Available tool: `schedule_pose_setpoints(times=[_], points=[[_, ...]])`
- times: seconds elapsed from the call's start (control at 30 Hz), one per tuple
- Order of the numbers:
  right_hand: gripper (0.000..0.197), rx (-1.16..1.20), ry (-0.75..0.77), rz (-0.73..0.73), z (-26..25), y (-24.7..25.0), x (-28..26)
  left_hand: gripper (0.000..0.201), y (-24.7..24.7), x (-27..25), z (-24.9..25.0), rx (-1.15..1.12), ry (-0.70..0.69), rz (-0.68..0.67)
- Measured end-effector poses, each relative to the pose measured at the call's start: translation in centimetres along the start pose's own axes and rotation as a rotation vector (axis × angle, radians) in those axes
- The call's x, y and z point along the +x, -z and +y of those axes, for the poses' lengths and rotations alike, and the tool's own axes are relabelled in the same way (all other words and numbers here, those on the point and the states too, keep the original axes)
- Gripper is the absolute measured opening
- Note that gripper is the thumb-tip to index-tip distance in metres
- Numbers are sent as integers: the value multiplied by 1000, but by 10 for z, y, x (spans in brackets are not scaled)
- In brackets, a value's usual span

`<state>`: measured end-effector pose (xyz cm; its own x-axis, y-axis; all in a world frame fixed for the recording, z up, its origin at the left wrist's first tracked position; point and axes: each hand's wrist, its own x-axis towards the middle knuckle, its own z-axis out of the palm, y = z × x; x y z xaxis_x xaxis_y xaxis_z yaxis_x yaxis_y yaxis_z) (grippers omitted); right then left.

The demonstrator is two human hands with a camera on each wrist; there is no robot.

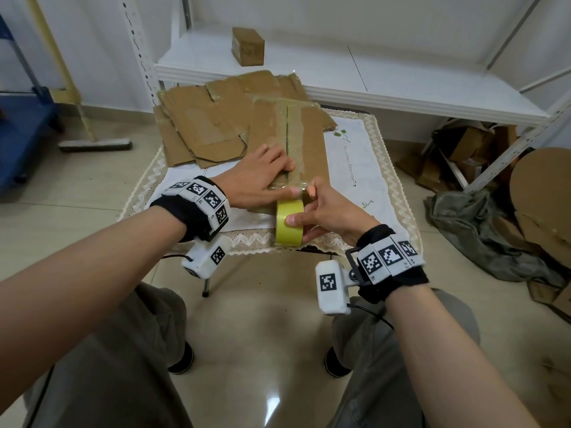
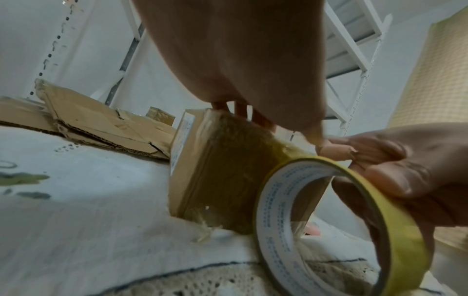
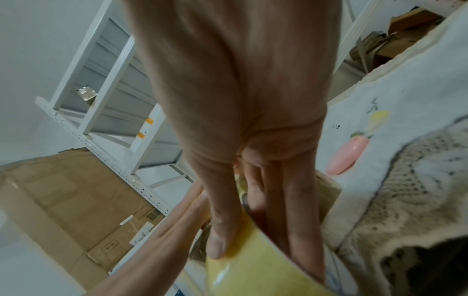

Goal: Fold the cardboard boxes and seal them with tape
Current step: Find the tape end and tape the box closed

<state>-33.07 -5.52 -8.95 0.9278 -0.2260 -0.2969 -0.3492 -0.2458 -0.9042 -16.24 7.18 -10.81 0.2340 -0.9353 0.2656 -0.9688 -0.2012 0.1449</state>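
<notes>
- A person's right hand [image 1: 324, 211] gripped a yellow tape roll [image 1: 289, 223] at the near edge of a small table [image 1: 398, 193], thumb pressed on the roll's outer face and fingers curled through its core.
- The roll stood on edge against the near end of a folded cardboard box [image 1: 304, 143], with clear tape running from it up onto the box's top seam.
- The left hand [image 1: 262, 177] lay flat on the box just beside the seam, fingers straight and pressing down, the thumb reaching toward the right hand's fingertips at the tape's end.
- The box sat on a white embroidered tablecloth [image 1: 364, 168] with a lace border, running from the table's near edge toward its far edge.
- A pile of flattened cardboard sheets [image 1: 204, 118] covered the far left corner of the table, partly tucked behind the box.
- Beyond the table, a small sealed box [image 1: 248, 46] stood on a white metal shelf [image 1: 401, 84].
- A broom [image 1: 95, 143] rested on the tiled floor at left; loose cardboard scraps [image 1: 466, 149] lay under the shelf at right.
</notes>
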Motion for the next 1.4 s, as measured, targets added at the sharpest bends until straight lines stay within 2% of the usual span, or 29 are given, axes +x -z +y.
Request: schedule_pose_setpoints(times=[0.1,0.17,0.2,0.27,0.37,0.4,0.47,0.57,0.77,0.87,0.97,1.07,1.17,1.3,1.4], points=[[62,37,-3,-82,-2,8,-7,102,0,-3,3,43,27,-23],[56,99,-20,-90,-6,21,-14,109,0,-4,4,56,46,-36],[49,126,-33,-45,-7,31,-15,110,0,-4,5,58,51,-38],[32,141,-67,134,-6,51,-13,110,1,-5,7,53,59,-32],[16,-45,-137,377,7,74,4,108,2,-6,9,42,82,-46],[16,-148,-165,386,12,78,11,107,2,-7,10,39,88,-51],[26,-317,-222,309,18,80,22,109,2,-7,10,34,94,-58],[33,-438,-274,202,21,68,31,115,3,-7,11,35,110,-85],[29,-645,-308,238,24,58,36,121,3,-7,13,33,136,-103],[16,-606,-239,326,19,67,32,121,1,-8,13,36,141,-91],[19,-262,-62,419,6,71,21,119,0,-8,14,34,141,-75],[14,-82,71,369,-15,62,6,119,-1,-9,14,33,142,-65],[39,-102,84,225,-30,50,-3,119,-2,-11,14,29,149,-61],[28,-241,150,94,-33,32,-11,123,-1,-13,15,21,140,-84],[31,-363,246,45,-27,25,-9,126,-1,-13,16,8,146,-80]])
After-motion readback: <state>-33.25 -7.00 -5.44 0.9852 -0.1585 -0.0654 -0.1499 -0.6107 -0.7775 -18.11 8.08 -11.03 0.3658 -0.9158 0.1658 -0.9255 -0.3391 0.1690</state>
